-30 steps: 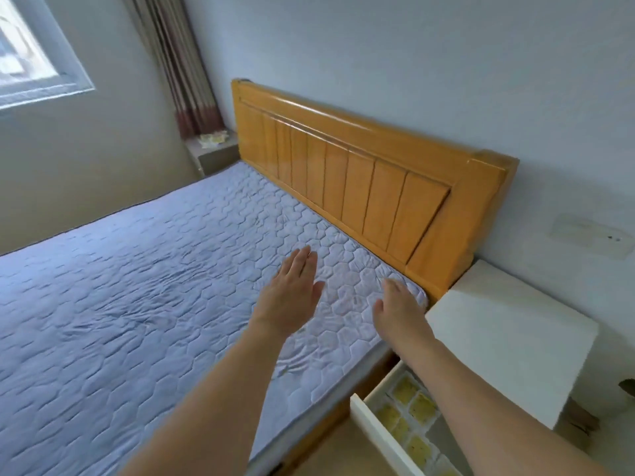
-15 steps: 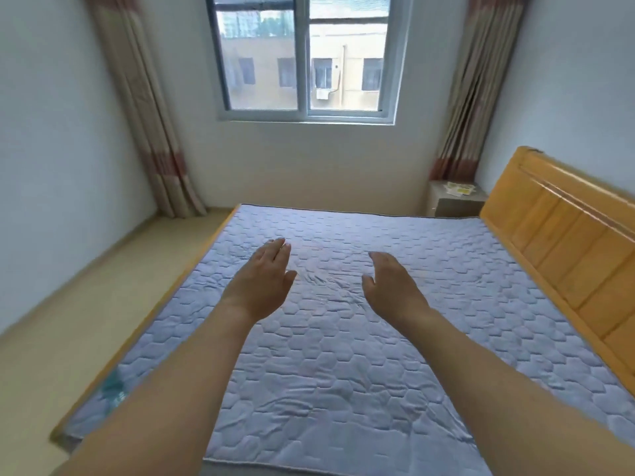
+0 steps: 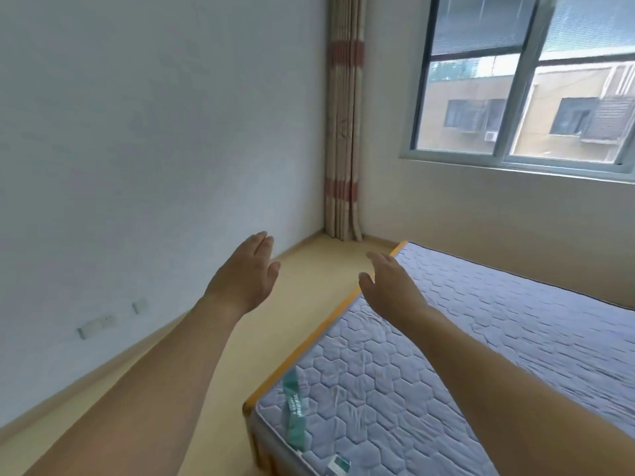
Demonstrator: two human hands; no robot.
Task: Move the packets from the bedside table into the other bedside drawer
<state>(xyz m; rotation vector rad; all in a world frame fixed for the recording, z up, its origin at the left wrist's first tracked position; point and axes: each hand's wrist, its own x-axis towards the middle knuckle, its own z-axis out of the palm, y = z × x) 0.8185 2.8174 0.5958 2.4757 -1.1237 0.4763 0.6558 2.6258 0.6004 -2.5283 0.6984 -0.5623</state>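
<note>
Both of my hands are stretched out in front of me with straight fingers and hold nothing. My left hand (image 3: 246,273) hovers over the floor strip beside the bed. My right hand (image 3: 388,285) hovers above the foot edge of the bed (image 3: 446,355). No packets, bedside table or drawer are in view.
A blue quilted mattress with a wooden frame fills the lower right. A strip of beige floor (image 3: 302,269) runs between the bed and the white wall (image 3: 137,166) on the left. A striped curtain (image 3: 343,132) hangs in the corner beside the window (image 3: 522,80).
My view has swung left, away from the headboard and the open drawer with packets, past the window, to the room's far corner. Both hands stayed open and empty in front of me.
</note>
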